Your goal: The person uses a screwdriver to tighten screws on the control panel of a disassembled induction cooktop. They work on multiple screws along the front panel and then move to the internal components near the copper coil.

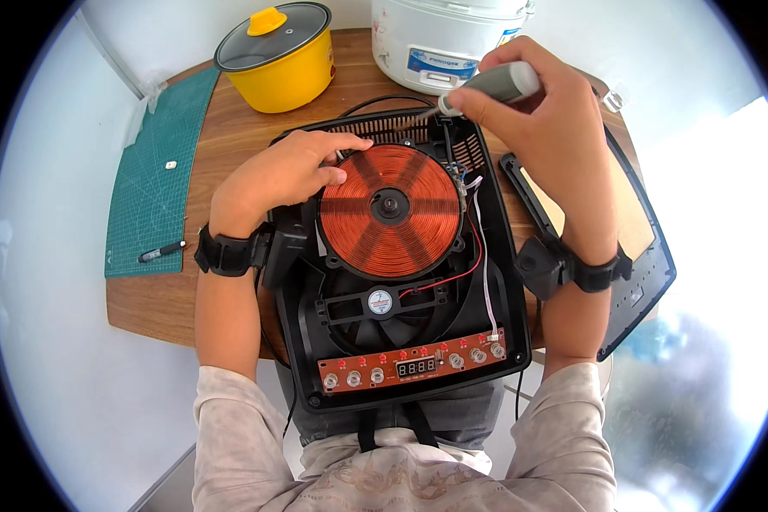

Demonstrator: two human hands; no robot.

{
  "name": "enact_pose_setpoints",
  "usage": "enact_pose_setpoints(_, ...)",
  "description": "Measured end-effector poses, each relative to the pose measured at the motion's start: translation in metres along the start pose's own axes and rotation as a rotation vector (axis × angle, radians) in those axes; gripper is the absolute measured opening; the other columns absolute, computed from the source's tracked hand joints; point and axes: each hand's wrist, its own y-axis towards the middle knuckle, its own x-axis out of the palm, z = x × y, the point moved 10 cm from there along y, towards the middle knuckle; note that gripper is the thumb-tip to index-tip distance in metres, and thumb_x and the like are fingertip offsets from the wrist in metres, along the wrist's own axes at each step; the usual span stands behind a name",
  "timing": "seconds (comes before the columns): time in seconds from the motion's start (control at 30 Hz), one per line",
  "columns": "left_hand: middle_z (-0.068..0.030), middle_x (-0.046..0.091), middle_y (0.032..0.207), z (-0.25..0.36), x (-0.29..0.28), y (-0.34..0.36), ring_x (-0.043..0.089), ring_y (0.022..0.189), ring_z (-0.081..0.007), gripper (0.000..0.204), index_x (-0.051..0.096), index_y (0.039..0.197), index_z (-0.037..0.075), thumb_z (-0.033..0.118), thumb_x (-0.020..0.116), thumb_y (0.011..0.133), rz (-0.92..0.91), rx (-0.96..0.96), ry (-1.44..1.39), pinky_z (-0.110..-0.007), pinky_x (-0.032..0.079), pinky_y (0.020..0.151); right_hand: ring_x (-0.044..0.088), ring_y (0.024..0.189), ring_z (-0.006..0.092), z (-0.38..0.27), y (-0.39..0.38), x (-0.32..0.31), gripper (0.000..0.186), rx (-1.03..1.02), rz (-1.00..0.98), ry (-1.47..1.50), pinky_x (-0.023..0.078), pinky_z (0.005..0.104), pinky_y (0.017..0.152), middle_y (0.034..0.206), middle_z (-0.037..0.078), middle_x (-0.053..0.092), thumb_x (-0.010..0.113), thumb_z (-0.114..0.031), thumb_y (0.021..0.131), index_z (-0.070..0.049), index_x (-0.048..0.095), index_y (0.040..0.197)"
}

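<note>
I have the opened induction cooker (401, 341) on the wooden table (230, 145); my left hand (277, 183) rests spread on the copper coil (391, 209), my right hand (546, 111) closed around the screwdriver (490, 88), tip at the back; I judge a screw is being worked, which calls for steady downward pressure.

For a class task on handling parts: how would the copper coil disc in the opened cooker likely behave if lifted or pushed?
The copper coil is a flat wound disc, so probably stiff, and heavy for its size. Thin red and white wires run from it, so it likely tugs if lifted. The left hand rests on its edge.
</note>
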Motion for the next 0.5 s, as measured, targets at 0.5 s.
enact_pose_setpoints(0.5,-0.0066,0.06,0.094,0.0,-0.001,0.001,0.055,0.066,-0.0151,0.052,0.059,0.145,0.02,0.005,0.065,0.095,0.017,0.042,0.06,-0.031,0.051,0.06,0.066,0.053,0.0294,-0.014,-0.003,-0.012,0.042,-0.04,0.239,-0.182,0.053,0.036,0.056,0.059,0.015,0.065,0.074,-0.041,0.083,0.002,0.072,0.085)
